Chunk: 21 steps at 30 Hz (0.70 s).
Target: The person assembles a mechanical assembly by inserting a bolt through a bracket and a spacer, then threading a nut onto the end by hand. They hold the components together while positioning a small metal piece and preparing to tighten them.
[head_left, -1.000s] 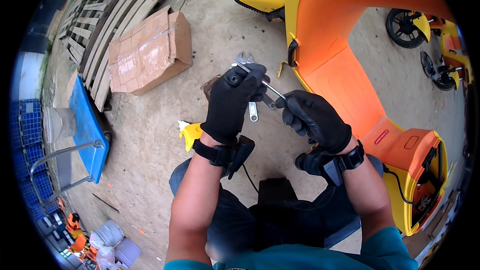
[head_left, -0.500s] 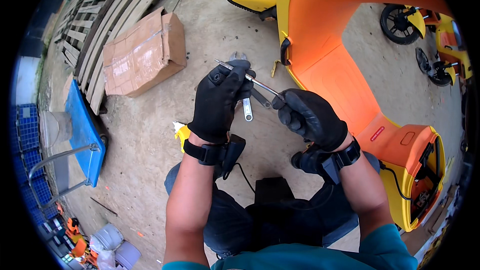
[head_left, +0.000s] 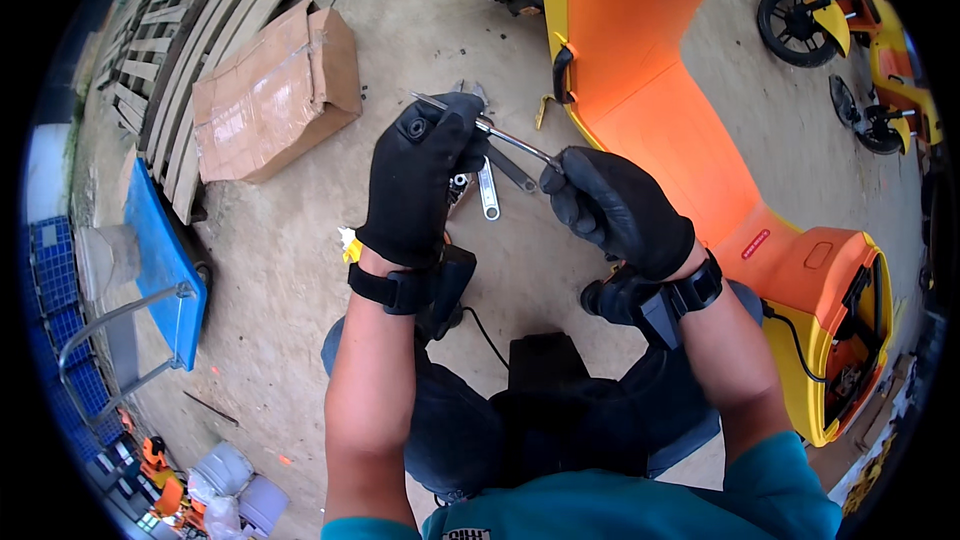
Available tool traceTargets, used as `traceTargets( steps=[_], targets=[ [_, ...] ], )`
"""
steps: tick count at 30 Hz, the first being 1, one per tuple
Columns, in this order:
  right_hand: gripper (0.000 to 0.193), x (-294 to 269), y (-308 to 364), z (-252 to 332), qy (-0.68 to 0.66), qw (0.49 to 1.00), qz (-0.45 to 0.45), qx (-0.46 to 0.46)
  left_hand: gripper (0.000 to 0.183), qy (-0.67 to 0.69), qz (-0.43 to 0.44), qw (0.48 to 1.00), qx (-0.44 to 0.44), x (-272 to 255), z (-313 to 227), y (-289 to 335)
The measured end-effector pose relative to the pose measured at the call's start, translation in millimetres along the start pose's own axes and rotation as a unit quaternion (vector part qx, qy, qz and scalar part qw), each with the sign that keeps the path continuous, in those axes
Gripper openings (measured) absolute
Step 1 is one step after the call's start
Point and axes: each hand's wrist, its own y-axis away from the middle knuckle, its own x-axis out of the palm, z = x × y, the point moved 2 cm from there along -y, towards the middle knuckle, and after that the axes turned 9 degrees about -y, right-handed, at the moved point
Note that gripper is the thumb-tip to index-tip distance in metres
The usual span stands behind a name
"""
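Note:
A slim shiny metal rod (head_left: 520, 147) with a narrow tip spans the space between my two black-gloved hands. My left hand (head_left: 415, 180) closes its fingers around the rod near the tip end. The opposite end is pinched by my right hand (head_left: 620, 210), whose fingertips hide how it finishes. A small round black piece (head_left: 416, 127) shows at the knuckles of my left hand; whether it is loose or part of the glove is unclear. Below the rod, on the floor, lie a silver wrench (head_left: 489, 192) and a dark flat tool (head_left: 514, 170), partly hidden by my left hand.
An orange and yellow scooter body (head_left: 690, 150) stands close on the right. A taped cardboard box (head_left: 260, 105) and wooden pallets (head_left: 185, 70) lie at the far left. Nearer on that side is a blue platform cart (head_left: 165, 260). Scooter wheels (head_left: 797, 25) show at the far right.
Both hands have shifted slightly left and away from me, still holding the rod. The surroundings have shifted a little with the camera. More of the tools on the floor shows beside my left hand.

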Motion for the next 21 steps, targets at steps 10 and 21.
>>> traceTargets(
  steps=[10, 21],
  targets=[
    [0.038, 3.5, -0.3, 4.1, 0.012, 1.000, 0.020, 0.002, 0.029, -0.013, 0.026, 1.000, 0.009, -8.9, 1.7, -0.2],
    [0.017, -2.7, -6.8, -2.0, 0.031, 0.999, 0.029, 0.012, 0.029, -0.006, 0.031, 0.999, -0.002, -7.8, 2.4, -1.4]
  ],
)
